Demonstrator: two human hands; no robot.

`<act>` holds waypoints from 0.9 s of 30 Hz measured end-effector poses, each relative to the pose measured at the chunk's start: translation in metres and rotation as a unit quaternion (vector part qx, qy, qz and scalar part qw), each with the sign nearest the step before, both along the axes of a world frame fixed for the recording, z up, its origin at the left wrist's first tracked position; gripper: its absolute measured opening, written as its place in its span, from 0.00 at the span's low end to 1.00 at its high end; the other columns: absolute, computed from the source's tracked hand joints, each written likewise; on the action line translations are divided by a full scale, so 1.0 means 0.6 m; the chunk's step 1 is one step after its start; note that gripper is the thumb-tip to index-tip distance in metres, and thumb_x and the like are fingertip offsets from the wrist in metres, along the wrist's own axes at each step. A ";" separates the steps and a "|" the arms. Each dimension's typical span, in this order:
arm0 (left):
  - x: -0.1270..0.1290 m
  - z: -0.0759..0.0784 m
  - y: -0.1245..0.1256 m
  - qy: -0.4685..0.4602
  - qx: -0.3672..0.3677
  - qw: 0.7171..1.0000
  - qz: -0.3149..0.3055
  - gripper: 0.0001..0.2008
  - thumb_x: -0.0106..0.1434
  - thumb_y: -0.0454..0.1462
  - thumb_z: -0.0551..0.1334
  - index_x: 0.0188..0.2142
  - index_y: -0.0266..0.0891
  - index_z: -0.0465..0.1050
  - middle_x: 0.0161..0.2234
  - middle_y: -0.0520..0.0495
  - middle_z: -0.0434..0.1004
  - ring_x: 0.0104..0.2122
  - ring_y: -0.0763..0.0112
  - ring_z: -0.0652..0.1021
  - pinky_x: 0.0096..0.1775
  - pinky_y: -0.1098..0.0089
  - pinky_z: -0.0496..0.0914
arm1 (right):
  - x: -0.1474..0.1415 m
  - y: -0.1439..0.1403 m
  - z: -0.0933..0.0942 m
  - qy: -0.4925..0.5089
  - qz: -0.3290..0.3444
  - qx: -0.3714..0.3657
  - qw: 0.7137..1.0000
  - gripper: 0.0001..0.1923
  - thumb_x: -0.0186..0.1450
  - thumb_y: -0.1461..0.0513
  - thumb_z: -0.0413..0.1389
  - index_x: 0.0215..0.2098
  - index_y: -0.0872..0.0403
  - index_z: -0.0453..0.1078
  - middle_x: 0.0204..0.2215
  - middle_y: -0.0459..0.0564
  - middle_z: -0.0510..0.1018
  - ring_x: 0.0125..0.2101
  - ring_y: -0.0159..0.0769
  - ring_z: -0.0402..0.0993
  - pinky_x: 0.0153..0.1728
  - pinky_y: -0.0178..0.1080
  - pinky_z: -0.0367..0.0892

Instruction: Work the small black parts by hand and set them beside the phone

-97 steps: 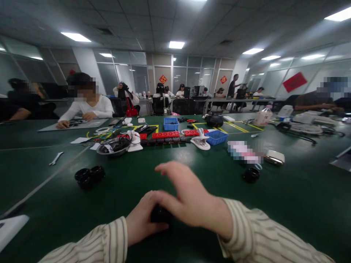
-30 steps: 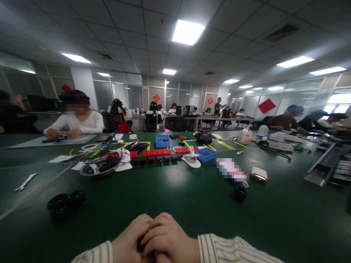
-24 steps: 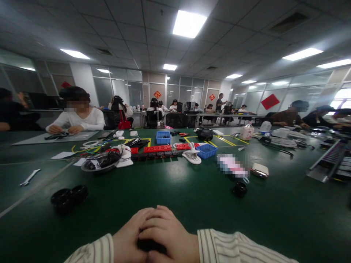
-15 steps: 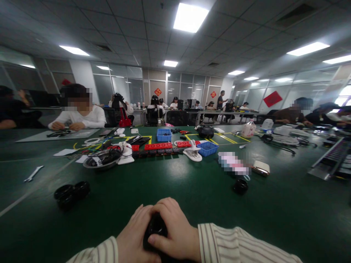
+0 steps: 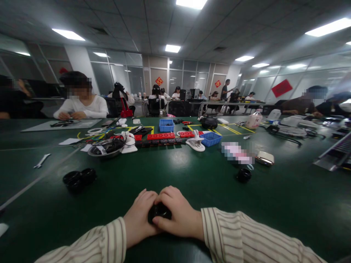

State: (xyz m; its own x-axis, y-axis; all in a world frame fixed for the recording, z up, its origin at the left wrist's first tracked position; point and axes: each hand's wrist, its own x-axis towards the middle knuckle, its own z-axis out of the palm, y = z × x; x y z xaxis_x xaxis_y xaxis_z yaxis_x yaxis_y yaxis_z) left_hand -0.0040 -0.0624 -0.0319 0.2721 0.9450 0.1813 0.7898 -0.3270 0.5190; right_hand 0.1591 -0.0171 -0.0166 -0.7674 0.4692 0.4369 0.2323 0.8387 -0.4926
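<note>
My left hand (image 5: 139, 217) cups a small black part (image 5: 158, 212) at six o'clock on the green table (image 5: 192, 182); my right hand (image 5: 179, 215) pinches it, fingers pressed together. It looks light, rigid and smooth, so I grip its sides.

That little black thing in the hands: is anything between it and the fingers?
Nothing visible. The left hand and right hand both close directly on the small black part, skin against it.
</note>
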 end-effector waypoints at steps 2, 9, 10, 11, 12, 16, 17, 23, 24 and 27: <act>-0.002 0.002 0.001 -0.004 -0.003 1.000 -0.011 0.19 0.45 0.40 0.65 0.36 0.39 0.64 0.38 0.48 0.67 0.42 0.60 0.69 0.56 0.50 0.51 | 0.000 0.000 0.001 0.001 0.009 -0.006 1.000 0.15 0.53 0.60 0.61 0.36 0.57 0.64 0.35 0.48 0.67 0.36 0.33 0.61 0.39 0.36 0.58; -0.002 0.015 -0.002 -0.015 -0.038 0.999 -0.023 0.18 0.46 0.39 0.64 0.38 0.40 0.66 0.39 0.48 0.67 0.44 0.60 0.69 0.56 0.49 0.50 | 0.002 0.000 0.005 0.008 0.039 -0.012 0.999 0.13 0.53 0.63 0.57 0.37 0.57 0.64 0.36 0.49 0.67 0.37 0.34 0.62 0.40 0.37 0.59; -0.002 0.017 -0.002 -0.014 -0.039 0.999 -0.025 0.18 0.46 0.39 0.64 0.38 0.40 0.66 0.39 0.48 0.67 0.44 0.60 0.69 0.57 0.49 0.49 | 0.002 0.001 0.005 0.013 0.046 -0.009 0.999 0.13 0.52 0.64 0.56 0.37 0.57 0.64 0.36 0.49 0.67 0.37 0.34 0.62 0.40 0.37 0.59; -0.002 0.018 -0.001 -0.012 -0.039 0.999 -0.030 0.18 0.45 0.38 0.64 0.39 0.40 0.67 0.39 0.48 0.67 0.45 0.60 0.68 0.57 0.50 0.48 | 0.002 0.001 0.005 0.019 0.053 -0.006 0.998 0.13 0.52 0.64 0.55 0.37 0.57 0.65 0.37 0.50 0.68 0.37 0.34 0.62 0.40 0.38 0.59; -0.003 0.019 0.000 -0.011 -0.038 0.998 -0.040 0.19 0.45 0.37 0.64 0.39 0.41 0.68 0.40 0.48 0.67 0.45 0.60 0.68 0.57 0.50 0.48 | 0.002 0.001 0.004 0.026 0.060 -0.004 0.998 0.13 0.52 0.64 0.53 0.37 0.57 0.65 0.37 0.50 0.68 0.38 0.35 0.62 0.41 0.38 0.59; -0.009 0.015 0.006 -0.027 -0.044 0.992 -0.114 0.18 0.44 0.33 0.61 0.39 0.41 0.68 0.41 0.49 0.69 0.44 0.60 0.69 0.57 0.54 0.53 | 0.001 0.004 0.001 0.049 0.104 0.006 0.993 0.13 0.52 0.62 0.48 0.36 0.56 0.64 0.36 0.50 0.69 0.38 0.35 0.63 0.41 0.39 0.59; -0.012 0.012 0.007 -0.030 -0.045 0.991 -0.124 0.19 0.45 0.33 0.60 0.39 0.41 0.67 0.42 0.49 0.69 0.45 0.60 0.68 0.56 0.55 0.53 | 0.001 0.004 0.001 0.053 0.121 0.009 0.991 0.13 0.52 0.62 0.47 0.36 0.56 0.64 0.36 0.50 0.69 0.38 0.36 0.63 0.42 0.39 0.59; -0.018 -0.001 0.005 -0.034 -0.044 0.995 -0.085 0.35 0.46 0.47 0.66 0.51 0.39 0.60 0.50 0.42 0.64 0.51 0.54 0.64 0.58 0.48 0.48 | 0.002 0.003 0.001 0.086 0.128 0.013 0.988 0.19 0.59 0.53 0.46 0.42 0.57 0.62 0.38 0.52 0.70 0.39 0.36 0.63 0.44 0.41 0.57; -0.016 0.000 0.003 -0.031 -0.039 0.995 -0.081 0.34 0.46 0.49 0.66 0.50 0.39 0.61 0.49 0.43 0.64 0.50 0.53 0.65 0.57 0.47 0.48 | 0.002 0.002 0.000 0.087 0.111 0.011 0.990 0.21 0.60 0.51 0.46 0.42 0.57 0.62 0.38 0.52 0.69 0.39 0.37 0.63 0.43 0.41 0.57; -0.007 0.006 -0.004 -0.013 -0.015 0.999 -0.045 0.34 0.43 0.51 0.67 0.48 0.40 0.63 0.46 0.44 0.67 0.48 0.53 0.66 0.56 0.44 0.48 | 0.003 0.001 -0.005 0.076 0.054 0.007 0.996 0.24 0.60 0.46 0.48 0.41 0.58 0.63 0.37 0.52 0.68 0.37 0.36 0.62 0.41 0.40 0.58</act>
State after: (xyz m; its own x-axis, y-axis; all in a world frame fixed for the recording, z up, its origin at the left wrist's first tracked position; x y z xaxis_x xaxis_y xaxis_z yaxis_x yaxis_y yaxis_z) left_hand -0.0079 -0.0648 -0.0282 0.3522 0.9218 0.1621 0.7438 -0.3808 0.5493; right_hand 0.1607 -0.0166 -0.0193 -0.7373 0.3804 0.5583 0.0633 0.8617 -0.5035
